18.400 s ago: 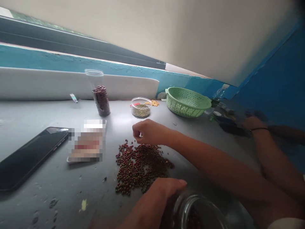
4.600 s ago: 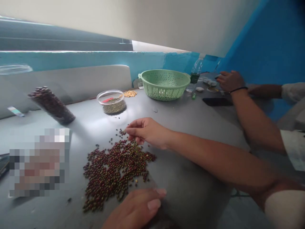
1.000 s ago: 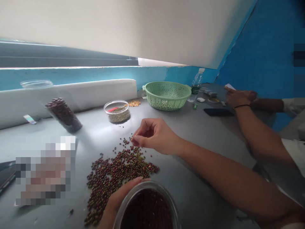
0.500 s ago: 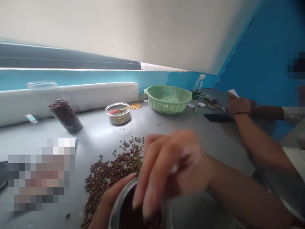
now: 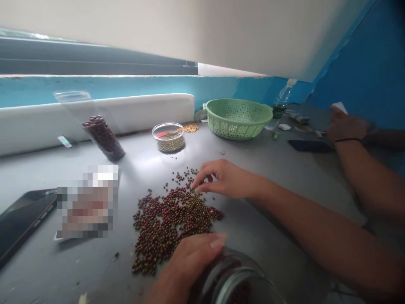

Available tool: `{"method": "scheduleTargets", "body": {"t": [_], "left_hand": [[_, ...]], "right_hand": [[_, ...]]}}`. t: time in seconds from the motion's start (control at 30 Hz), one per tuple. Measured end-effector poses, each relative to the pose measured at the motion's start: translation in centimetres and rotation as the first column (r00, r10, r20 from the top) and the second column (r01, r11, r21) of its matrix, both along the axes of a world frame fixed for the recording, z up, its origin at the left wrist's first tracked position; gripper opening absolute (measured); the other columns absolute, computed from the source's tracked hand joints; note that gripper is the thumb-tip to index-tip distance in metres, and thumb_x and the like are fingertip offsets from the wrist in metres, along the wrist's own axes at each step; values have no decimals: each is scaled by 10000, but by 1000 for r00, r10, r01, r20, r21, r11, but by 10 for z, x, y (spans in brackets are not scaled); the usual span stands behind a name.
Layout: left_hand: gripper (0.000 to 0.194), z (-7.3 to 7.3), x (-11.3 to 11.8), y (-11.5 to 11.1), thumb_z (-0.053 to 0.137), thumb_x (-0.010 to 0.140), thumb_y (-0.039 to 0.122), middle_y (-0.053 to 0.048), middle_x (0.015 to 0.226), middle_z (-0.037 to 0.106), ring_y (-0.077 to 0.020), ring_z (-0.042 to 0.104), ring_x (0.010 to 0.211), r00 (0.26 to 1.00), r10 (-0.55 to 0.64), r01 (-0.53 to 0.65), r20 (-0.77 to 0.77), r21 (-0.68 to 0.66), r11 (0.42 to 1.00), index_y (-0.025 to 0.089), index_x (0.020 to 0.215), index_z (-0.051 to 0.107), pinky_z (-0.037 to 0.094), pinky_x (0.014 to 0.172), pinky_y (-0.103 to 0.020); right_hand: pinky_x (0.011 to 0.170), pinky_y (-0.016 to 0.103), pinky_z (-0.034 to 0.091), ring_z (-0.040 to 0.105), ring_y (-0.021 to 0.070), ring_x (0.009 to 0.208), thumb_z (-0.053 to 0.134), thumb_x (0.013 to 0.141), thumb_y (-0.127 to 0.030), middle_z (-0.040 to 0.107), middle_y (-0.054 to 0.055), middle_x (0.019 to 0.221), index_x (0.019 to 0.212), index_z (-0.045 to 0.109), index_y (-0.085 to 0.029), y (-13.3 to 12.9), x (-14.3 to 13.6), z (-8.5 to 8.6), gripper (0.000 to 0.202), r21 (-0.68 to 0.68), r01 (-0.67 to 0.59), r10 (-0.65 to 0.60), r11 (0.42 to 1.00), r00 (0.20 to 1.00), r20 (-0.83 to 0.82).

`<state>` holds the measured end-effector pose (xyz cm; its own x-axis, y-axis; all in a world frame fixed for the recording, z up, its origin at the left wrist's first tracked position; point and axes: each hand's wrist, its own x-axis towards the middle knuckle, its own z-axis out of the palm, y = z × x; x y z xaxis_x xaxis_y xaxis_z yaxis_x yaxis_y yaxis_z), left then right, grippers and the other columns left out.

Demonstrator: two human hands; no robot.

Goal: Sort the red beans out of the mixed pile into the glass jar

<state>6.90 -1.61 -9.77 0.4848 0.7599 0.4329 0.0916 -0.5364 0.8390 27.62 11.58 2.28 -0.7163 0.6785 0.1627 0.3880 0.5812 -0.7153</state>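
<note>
A loose spread of small red and green beans lies on the grey table in front of me. My left hand is closed around the side of a clear round jar, which has dark contents and is partly cut off by the bottom edge. At the far right edge of the beans, my right hand reaches down with thumb and fingertips pinched together. Whatever sits between those fingertips is too small to make out.
Behind the beans stand a tilted clear cup of dark red beans, a round tub of small green beans, and a green basket. A phone lies left. Another person's arm rests at right beside a bottle.
My right hand has moved from the jar's mouth out to the beans on the table. The jar and my left hand now appear further right, and the view has shifted.
</note>
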Motion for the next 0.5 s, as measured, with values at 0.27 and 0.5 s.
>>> {"method": "scheduleTargets", "body": {"t": [0.27, 0.5], "left_hand": [[688, 28, 3, -18, 623, 885, 659, -11, 1438, 672, -305, 687, 1261, 998, -61, 62, -4, 62, 996, 398, 1505, 477, 581, 1103, -402], [666, 36, 9, -20, 635, 924, 581, -66, 1453, 655, -302, 644, 1326, 998, -52, 53, -17, 86, 995, 320, 1513, 466, 539, 1148, -431]], "right_hand": [[925, 319, 461, 594, 174, 948, 593, 1033, -240, 731, 55, 989, 1033, 779, -189, 2, -30, -20, 193, 437, -316, 218, 842, 941, 260], [927, 334, 443, 582, 192, 976, 630, 1011, -264, 693, 78, 1041, 1012, 740, -171, -4, -38, -19, 143, 372, -297, 167, 879, 924, 344]]}}
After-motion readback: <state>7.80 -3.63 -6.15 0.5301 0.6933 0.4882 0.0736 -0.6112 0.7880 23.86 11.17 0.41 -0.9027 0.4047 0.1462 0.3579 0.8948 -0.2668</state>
